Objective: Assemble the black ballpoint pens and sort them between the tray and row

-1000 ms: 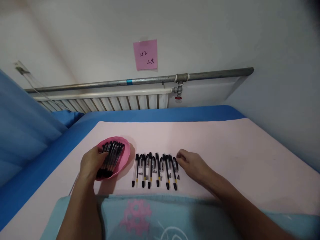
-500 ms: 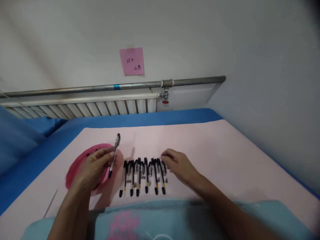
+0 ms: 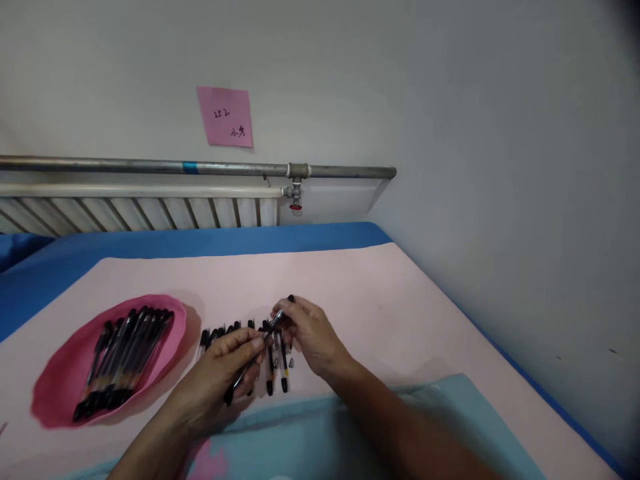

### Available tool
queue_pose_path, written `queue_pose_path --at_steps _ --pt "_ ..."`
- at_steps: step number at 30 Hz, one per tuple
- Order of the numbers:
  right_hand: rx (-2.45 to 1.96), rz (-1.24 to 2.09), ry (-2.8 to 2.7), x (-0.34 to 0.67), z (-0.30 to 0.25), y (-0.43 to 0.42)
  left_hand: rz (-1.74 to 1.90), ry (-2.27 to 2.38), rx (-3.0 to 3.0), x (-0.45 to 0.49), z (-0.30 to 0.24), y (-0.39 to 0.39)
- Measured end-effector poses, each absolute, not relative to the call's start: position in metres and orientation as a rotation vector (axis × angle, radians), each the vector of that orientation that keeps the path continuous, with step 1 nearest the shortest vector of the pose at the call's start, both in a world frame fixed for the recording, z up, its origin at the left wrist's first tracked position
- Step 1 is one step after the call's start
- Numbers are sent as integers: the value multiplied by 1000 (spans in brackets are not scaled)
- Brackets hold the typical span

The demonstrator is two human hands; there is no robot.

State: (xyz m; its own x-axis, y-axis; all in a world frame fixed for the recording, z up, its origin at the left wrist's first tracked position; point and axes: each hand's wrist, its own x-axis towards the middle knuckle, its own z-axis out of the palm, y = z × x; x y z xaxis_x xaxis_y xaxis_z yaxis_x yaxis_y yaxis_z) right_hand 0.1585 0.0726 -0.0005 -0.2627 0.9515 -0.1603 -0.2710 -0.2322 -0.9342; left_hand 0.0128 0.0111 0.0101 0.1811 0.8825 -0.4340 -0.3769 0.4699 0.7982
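A black gel pen (image 3: 245,371) slants between my two hands above the pink sheet. My left hand (image 3: 233,360) is closed round its barrel. With fingers pinched, my right hand (image 3: 305,330) grips the upper end of the same pen, at the cap. Beneath and behind my hands lies a row of black-capped pens (image 3: 270,375), with loose caps and small clear bits among them; my left hand hides part of this row. To the left, a pink scalloped tray (image 3: 55,400) holds several black pens (image 3: 127,347) lying side by side.
A pink sheet (image 3: 360,300) covers the blue-edged surface. Light blue cloth (image 3: 300,440) lies along the near side. Behind stand a radiator (image 3: 125,210), a metal pipe (image 3: 240,169) and a valve (image 3: 296,193); a pink note (image 3: 226,117) is on the wall.
My left hand has carried the pen rightward from over the tray, uncovering the pens in it. My right hand has left the row's end and taken hold of the pen. The view has turned right.
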Motion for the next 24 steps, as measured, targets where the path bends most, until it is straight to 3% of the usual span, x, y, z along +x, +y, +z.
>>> queue_pose_path --at_steps 6,10,16,24 --pt "-850 1691 -759 174 10 86 1125 1018 523 3 4 18" --pt "-1054 1874 -1088 166 15 70 1228 918 416 3 4 23" --pt "-1009 1775 -1587 144 12 43 1316 805 339 11 5 21" --pt "-849 2302 -1358 154 17 49 1418 804 416 -19 10 30"
